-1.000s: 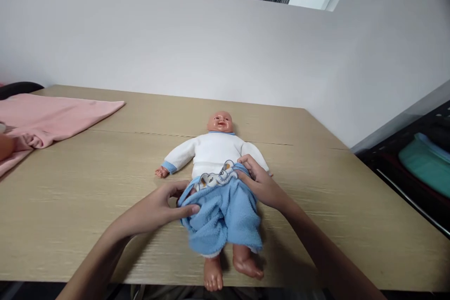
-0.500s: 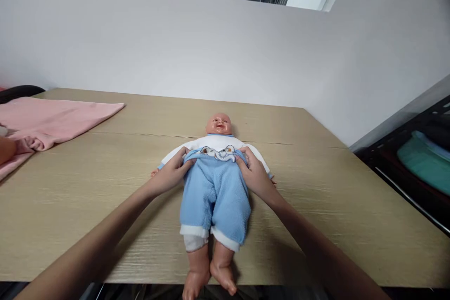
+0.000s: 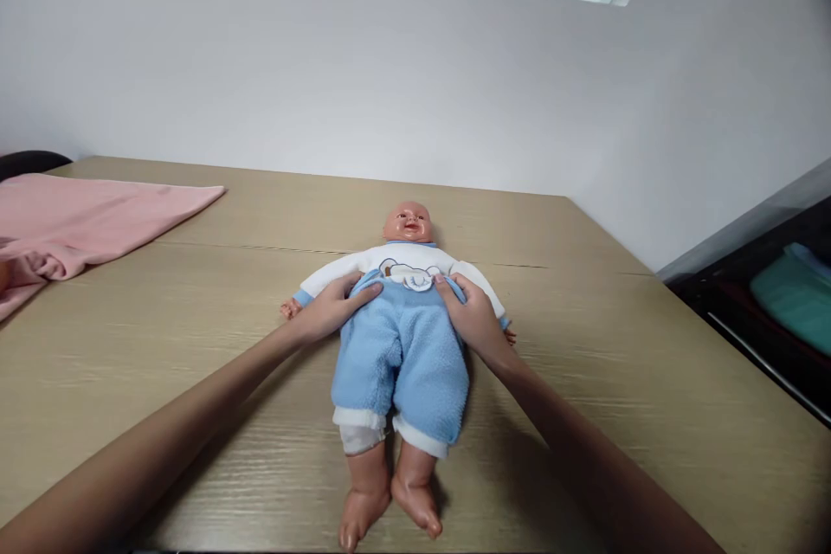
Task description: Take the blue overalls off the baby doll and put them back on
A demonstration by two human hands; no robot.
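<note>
A baby doll point(image 3: 409, 223) lies on its back on the wooden table, feet toward me. It wears a white top point(image 3: 363, 260) with blue cuffs and a bear print, and fluffy blue trousers point(image 3: 399, 346) with white hems. My left hand point(image 3: 334, 305) grips the trouser waistband on the left side, thumb on top and fingers tucked underneath. On the other side, my right hand point(image 3: 468, 312) pinches the waistband too. White cloth point(image 3: 362, 437) shows below the hem of the leg on the left. Both of the doll's feet are bare.
The wooden table point(image 3: 195, 312) reaches to a white wall point(image 3: 325, 78) at the back. A pink cloth point(image 3: 84, 208) lies at the left, with an orange-brown thing partly on it. Beyond the right edge, green fabric point(image 3: 795, 294) rests on a dark rack.
The waistband has shifted slightly up the belly at the left, and more of the bear print shows. My left thumb now lies farther in over the trousers. The view has tilted a little.
</note>
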